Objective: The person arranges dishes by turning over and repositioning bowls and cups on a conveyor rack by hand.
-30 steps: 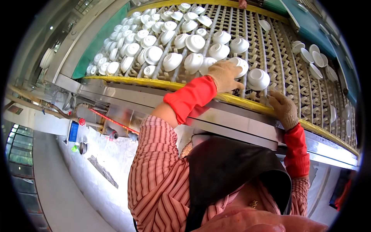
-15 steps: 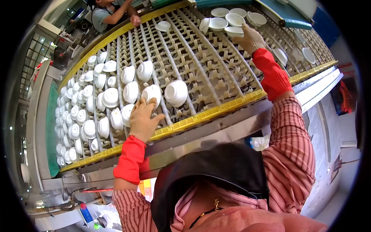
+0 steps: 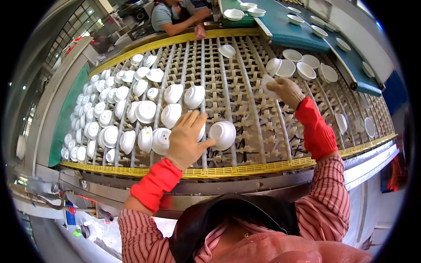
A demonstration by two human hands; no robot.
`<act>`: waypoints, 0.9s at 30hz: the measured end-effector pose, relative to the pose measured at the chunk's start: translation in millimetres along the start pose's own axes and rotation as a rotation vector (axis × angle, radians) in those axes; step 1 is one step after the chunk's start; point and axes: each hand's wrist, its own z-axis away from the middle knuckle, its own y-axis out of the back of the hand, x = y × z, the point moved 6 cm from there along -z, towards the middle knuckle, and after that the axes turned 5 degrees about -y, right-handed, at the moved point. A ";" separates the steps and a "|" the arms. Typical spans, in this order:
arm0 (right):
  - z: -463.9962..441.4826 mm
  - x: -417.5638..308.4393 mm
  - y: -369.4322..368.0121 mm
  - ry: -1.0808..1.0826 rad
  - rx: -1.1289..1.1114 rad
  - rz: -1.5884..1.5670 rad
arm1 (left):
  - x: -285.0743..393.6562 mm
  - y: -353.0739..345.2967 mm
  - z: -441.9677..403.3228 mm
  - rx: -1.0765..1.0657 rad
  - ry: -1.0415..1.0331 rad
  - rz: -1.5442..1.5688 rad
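My left hand [image 3: 187,138], in a tan glove with a red cuff, lies over a white bowl [image 3: 201,132] that it mostly hides. Its fingers are stretched out, and the thumb tip reaches to the edge of another tilted white bowl [image 3: 222,135]. My right hand [image 3: 287,92], gloved alike, pinches the side of a white bowl [image 3: 268,87] above the pegged rack conveyor [image 3: 245,114]. Just beyond it, several white bowls [image 3: 305,71] sit grouped with their openings up.
Rows of tilted white bowls [image 3: 109,136] fill the rack's left part. A yellow edge strip [image 3: 245,170] runs along the near side. At the back right, a green belt [image 3: 302,35] carries more bowls. A person [image 3: 177,15] leans at the far edge.
My right hand has drawn a bowl away from the group, toward me. My left hand stays by the same bowls, its fingers now flatter. The view has shifted, showing more of the green belt.
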 end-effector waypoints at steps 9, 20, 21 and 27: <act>-70.5 -0.8 20.3 0.142 0.329 0.568 | 3.6 -48.1 -51.6 -0.093 -0.121 -0.046; -75.7 61.3 15.7 0.026 0.167 0.691 | 18.8 -21.3 -63.5 0.167 -0.171 -0.062; -62.7 57.0 16.5 -0.006 0.128 0.561 | 25.0 -23.9 -67.6 0.103 -0.206 -0.031; -28.2 -16.5 -7.1 0.461 0.107 0.333 | 20.6 -98.0 -82.6 -0.104 -0.205 -0.095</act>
